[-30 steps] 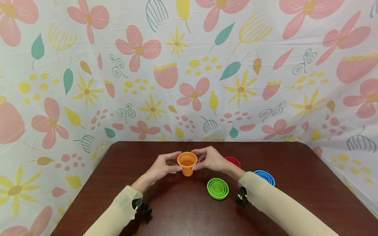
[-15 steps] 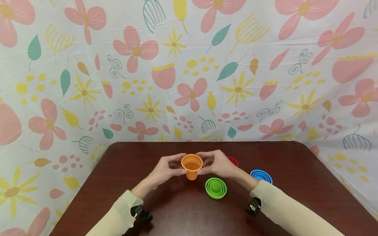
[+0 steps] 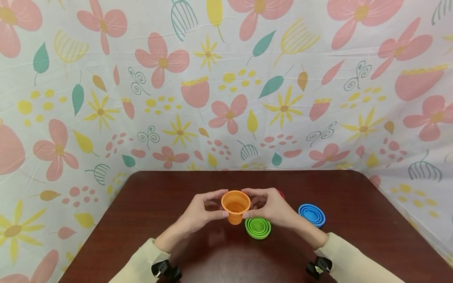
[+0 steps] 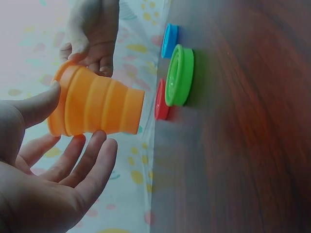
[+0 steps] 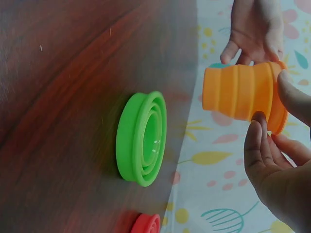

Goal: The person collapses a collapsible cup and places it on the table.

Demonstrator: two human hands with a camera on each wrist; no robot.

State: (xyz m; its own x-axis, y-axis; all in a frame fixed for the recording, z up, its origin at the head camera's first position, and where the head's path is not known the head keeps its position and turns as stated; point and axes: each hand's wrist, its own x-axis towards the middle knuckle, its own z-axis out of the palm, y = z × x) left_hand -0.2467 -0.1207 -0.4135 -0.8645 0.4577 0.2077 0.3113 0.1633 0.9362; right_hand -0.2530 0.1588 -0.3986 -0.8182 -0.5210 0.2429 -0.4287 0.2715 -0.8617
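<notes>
An orange collapsible cup [image 3: 235, 204], drawn out to full height with stepped rings, is held above the table between both hands. My left hand [image 3: 202, 210] grips its rim from the left, thumb at the near side and fingers around the far side. From the right, my right hand [image 3: 270, 206] pinches the same rim in a matching way. In the left wrist view the cup [image 4: 99, 103] shows its ringed wall, with the left fingertips touching it below. The right wrist view has the cup [image 5: 243, 92] clear of the table, its narrow base pointing down to the tabletop.
Behind the cup, a flattened green collapsible cup [image 3: 258, 228] lies on the dark wooden table [image 3: 159, 188]. A flattened blue one [image 3: 312, 215] lies farther right. A red one [image 4: 162, 99] is mostly hidden by the right hand in the head view. A floral cloth [image 3: 226, 78] hangs behind.
Both hands have brought the orange cup nearer to me and slightly right, so it now partly overlaps the green cup in the head view. The grip stays the same.
</notes>
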